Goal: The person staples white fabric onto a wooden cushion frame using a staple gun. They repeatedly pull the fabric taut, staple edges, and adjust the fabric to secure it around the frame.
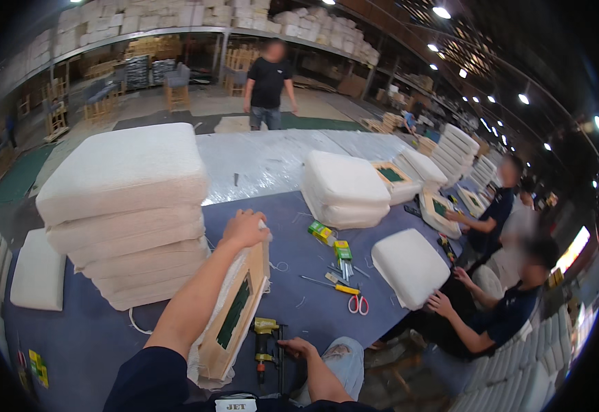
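Note:
My left hand [244,230] is closed over the far edge of a padded seat cushion [234,309]. The cushion stands tilted on its side, with its wooden frame and green webbing underside facing right. Beside it, a yellow and black staple gun [265,343] is at the table's near edge. My right hand [299,347] has its fingers curled at the gun's black bar; part of that grip is hidden. Left of my forearm rises a stack of white seat cushions [128,206].
On the blue-covered table [292,275] lie red-handled scissors [358,305], a yellow screwdriver [346,288], and green-yellow boxes [341,250] with staple strips. Another cushion stack [346,189] stands farther right. Co-workers [505,309] handle cushions at right; a person [269,86] stands beyond the table.

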`<state>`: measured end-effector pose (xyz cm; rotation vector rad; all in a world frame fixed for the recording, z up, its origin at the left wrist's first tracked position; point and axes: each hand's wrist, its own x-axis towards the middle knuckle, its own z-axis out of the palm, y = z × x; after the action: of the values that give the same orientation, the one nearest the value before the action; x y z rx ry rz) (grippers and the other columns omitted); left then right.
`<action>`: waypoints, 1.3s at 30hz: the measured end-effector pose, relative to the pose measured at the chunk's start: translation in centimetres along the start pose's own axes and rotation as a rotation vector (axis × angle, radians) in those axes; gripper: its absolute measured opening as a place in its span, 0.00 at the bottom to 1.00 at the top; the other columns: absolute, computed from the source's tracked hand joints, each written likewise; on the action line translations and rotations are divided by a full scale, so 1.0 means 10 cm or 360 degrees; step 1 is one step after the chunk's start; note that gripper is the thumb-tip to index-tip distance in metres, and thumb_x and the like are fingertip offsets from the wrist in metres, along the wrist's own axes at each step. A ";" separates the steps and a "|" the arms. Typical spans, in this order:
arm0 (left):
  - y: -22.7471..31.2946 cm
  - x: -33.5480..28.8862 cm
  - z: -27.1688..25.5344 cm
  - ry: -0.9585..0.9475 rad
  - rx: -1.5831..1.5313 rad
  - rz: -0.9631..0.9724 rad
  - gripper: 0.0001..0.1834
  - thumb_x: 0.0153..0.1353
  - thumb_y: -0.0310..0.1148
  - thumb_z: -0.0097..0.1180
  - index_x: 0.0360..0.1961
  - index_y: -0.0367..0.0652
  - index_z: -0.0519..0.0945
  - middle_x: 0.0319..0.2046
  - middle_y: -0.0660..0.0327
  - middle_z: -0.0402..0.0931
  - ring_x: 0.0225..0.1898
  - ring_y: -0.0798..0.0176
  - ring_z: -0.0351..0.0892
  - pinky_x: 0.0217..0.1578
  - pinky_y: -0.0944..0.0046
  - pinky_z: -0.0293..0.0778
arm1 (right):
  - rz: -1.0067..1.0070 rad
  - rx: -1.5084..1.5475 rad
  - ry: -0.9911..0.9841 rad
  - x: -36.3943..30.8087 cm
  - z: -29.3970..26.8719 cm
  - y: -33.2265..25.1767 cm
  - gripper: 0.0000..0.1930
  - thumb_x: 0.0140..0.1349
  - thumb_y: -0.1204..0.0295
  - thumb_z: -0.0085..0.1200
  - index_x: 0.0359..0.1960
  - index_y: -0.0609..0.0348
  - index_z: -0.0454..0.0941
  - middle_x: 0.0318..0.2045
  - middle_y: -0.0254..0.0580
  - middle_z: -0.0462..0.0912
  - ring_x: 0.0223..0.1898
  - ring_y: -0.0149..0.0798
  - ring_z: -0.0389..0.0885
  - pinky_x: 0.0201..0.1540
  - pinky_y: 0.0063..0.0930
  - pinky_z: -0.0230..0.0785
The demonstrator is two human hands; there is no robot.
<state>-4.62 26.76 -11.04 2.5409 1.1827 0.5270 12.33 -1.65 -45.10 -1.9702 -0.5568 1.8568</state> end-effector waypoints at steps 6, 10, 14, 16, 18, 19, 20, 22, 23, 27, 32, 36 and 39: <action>0.00 -0.02 -0.01 -0.0007 0.0009 0.0050 0.24 0.62 0.51 0.63 0.56 0.52 0.82 0.56 0.54 0.79 0.62 0.45 0.72 0.61 0.47 0.72 | -0.0006 -0.0814 0.0354 -0.20 0.01 0.16 0.27 0.56 0.46 0.70 0.35 0.64 0.86 0.28 0.42 0.87 0.27 0.42 0.85 0.31 0.38 0.76; 0.00 0.06 0.01 -0.0051 0.0024 0.0082 0.24 0.61 0.50 0.63 0.56 0.53 0.82 0.55 0.55 0.78 0.63 0.45 0.72 0.61 0.46 0.72 | 0.0082 -0.1076 0.0096 -0.49 0.57 0.43 0.25 0.54 0.52 0.70 0.41 0.64 0.88 0.35 0.48 0.90 0.36 0.47 0.90 0.41 0.42 0.81; -0.11 0.11 0.00 -0.0010 0.0090 0.0097 0.23 0.61 0.49 0.63 0.54 0.52 0.82 0.54 0.55 0.79 0.62 0.45 0.73 0.60 0.45 0.73 | -0.0209 -0.1268 0.0566 -0.56 0.82 0.70 0.26 0.53 0.51 0.68 0.45 0.60 0.88 0.42 0.53 0.90 0.44 0.53 0.90 0.47 0.45 0.82; -0.15 0.11 0.11 0.0007 0.0094 0.0127 0.22 0.61 0.48 0.63 0.54 0.51 0.82 0.53 0.55 0.79 0.61 0.45 0.73 0.59 0.45 0.74 | -0.0212 -0.1074 0.0625 -0.52 0.81 0.74 0.26 0.53 0.53 0.67 0.47 0.61 0.87 0.43 0.57 0.88 0.48 0.58 0.88 0.49 0.47 0.81; -0.13 0.08 0.03 0.0061 0.0062 0.0128 0.22 0.62 0.48 0.63 0.54 0.50 0.82 0.53 0.55 0.79 0.59 0.44 0.74 0.58 0.46 0.74 | -0.0320 -0.1011 0.0772 -0.49 0.83 0.79 0.27 0.53 0.53 0.67 0.47 0.64 0.86 0.44 0.61 0.87 0.49 0.63 0.86 0.50 0.49 0.80; -0.08 0.09 0.02 0.0077 0.0033 0.0132 0.22 0.62 0.47 0.63 0.53 0.50 0.82 0.52 0.55 0.79 0.59 0.45 0.74 0.57 0.46 0.74 | -0.0433 -0.1021 0.0885 -0.49 0.81 0.84 0.29 0.52 0.52 0.67 0.47 0.66 0.85 0.43 0.64 0.87 0.48 0.66 0.85 0.50 0.51 0.80; -0.03 0.06 0.04 0.0074 0.0014 0.0137 0.22 0.62 0.47 0.63 0.53 0.50 0.82 0.52 0.56 0.79 0.59 0.45 0.74 0.57 0.46 0.75 | -0.0483 -0.0861 0.0870 -0.49 0.80 0.88 0.29 0.54 0.54 0.67 0.49 0.68 0.83 0.41 0.61 0.87 0.43 0.61 0.87 0.45 0.47 0.80; 0.03 0.02 0.03 0.0060 -0.0019 0.0122 0.21 0.61 0.46 0.63 0.53 0.49 0.82 0.52 0.55 0.79 0.59 0.45 0.74 0.57 0.47 0.75 | -0.0535 -0.0342 0.0818 -0.63 0.71 0.91 0.30 0.58 0.57 0.67 0.53 0.70 0.79 0.36 0.55 0.87 0.33 0.49 0.87 0.37 0.40 0.80; 0.01 0.01 0.03 0.0069 -0.0024 0.0090 0.21 0.61 0.46 0.62 0.53 0.49 0.82 0.52 0.55 0.79 0.59 0.45 0.74 0.57 0.47 0.75 | -0.0548 0.0022 0.0761 -0.88 0.78 0.73 0.30 0.59 0.58 0.67 0.55 0.70 0.77 0.34 0.51 0.86 0.30 0.43 0.86 0.33 0.36 0.79; 0.00 0.01 0.05 0.0027 -0.0021 0.0099 0.22 0.62 0.47 0.62 0.54 0.50 0.82 0.52 0.55 0.79 0.59 0.46 0.74 0.57 0.47 0.75 | -0.0938 0.0318 0.0666 -1.75 0.74 0.16 0.26 0.65 0.63 0.64 0.61 0.61 0.75 0.30 0.36 0.83 0.23 0.25 0.79 0.26 0.23 0.73; -0.29 0.14 0.10 0.0027 0.0025 0.0141 0.23 0.63 0.49 0.61 0.55 0.50 0.82 0.54 0.52 0.79 0.60 0.43 0.74 0.60 0.46 0.73 | -0.0840 -0.0348 0.0919 -1.73 0.46 -0.34 0.23 0.62 0.59 0.64 0.51 0.64 0.79 0.30 0.55 0.84 0.31 0.45 0.85 0.36 0.38 0.77; -0.44 0.25 0.14 0.0060 -0.0026 0.0314 0.24 0.64 0.52 0.60 0.55 0.50 0.82 0.54 0.48 0.81 0.59 0.40 0.77 0.59 0.46 0.73 | -0.0830 -0.0750 0.1101 -1.52 0.52 -0.63 0.18 0.64 0.62 0.56 0.41 0.70 0.80 0.35 0.68 0.85 0.42 0.70 0.84 0.47 0.56 0.78; -0.08 0.07 -0.16 0.0011 0.0077 0.0152 0.25 0.65 0.54 0.57 0.56 0.51 0.82 0.58 0.50 0.80 0.62 0.43 0.75 0.61 0.47 0.73 | -0.0700 -0.1055 0.1310 -1.69 0.59 -0.77 0.17 0.67 0.63 0.54 0.42 0.71 0.79 0.33 0.70 0.85 0.39 0.72 0.85 0.44 0.59 0.80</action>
<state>-5.43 27.93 -9.78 2.6496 1.0933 0.5353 5.32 -3.98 -27.08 -2.4766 -1.2789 0.5187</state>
